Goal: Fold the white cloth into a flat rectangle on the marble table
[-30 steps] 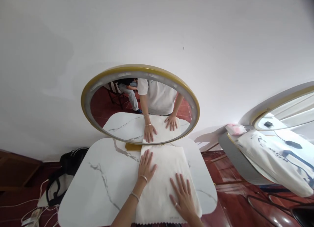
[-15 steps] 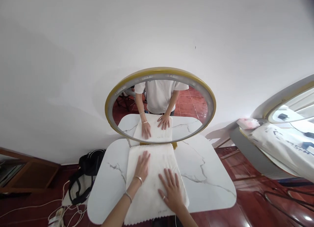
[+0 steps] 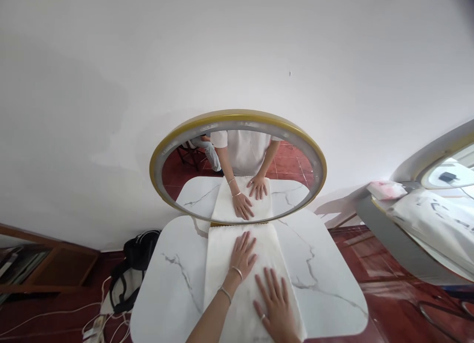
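A cream cloth [image 3: 222, 264] lies spread down the middle of a white marble table [image 3: 170, 278]. My left hand [image 3: 242, 253] rests flat on the cloth's far middle, fingers stretched out, with two bracelets on the wrist. My right hand [image 3: 274, 306] presses flat on the near right part of the cloth, fingers spread, a ring on one finger. Neither hand holds anything.
A round gold-framed mirror [image 3: 163, 150] stands at the table's far edge against the white wall and reflects me and the cloth. A black bag [image 3: 129, 276] and cables [image 3: 92, 323] lie on the red floor at left. A second mirror and a white bag [image 3: 433, 219] are at right.
My left hand has slid right and further along the cloth toward the mirror. The right hand has stayed flat near the front. The view has shifted slightly.
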`<state>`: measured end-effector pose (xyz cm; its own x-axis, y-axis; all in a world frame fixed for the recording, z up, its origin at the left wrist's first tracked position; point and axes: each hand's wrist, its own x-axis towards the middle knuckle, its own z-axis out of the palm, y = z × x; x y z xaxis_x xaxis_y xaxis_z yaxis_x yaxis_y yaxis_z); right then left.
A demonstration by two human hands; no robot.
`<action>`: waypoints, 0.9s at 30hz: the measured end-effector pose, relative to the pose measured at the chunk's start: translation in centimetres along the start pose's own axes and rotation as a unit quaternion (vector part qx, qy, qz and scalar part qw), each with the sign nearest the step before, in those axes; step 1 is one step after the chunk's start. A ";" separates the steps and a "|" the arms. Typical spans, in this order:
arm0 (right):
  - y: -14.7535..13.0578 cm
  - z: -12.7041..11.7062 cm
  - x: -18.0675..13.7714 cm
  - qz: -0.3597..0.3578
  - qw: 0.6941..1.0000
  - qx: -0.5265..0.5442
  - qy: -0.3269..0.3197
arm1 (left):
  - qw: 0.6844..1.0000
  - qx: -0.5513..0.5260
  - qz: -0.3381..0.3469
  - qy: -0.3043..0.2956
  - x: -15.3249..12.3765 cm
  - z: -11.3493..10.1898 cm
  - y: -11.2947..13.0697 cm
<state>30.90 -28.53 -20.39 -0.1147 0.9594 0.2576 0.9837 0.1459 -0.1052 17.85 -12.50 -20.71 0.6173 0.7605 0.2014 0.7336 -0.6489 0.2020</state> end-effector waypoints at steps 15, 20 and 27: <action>-17.9 3.2 4.5 -0.008 0.999 0.041 0.011 | 0.999 0.032 0.000 -0.022 -9.9 -6.4 -15.5; -18.8 4.5 7.0 0.034 0.995 0.070 0.056 | 0.998 0.020 -0.052 -0.002 -11.3 -7.1 -18.2; -18.5 5.3 15.3 0.008 0.997 0.053 0.051 | 0.981 0.034 -0.186 0.032 -11.8 -7.3 -20.2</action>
<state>10.21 -15.22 -19.63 -0.0783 0.9335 0.3499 0.9644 0.1599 -0.2107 -6.32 -8.51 -20.18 0.2863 0.9400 0.1854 0.9235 -0.3223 0.2081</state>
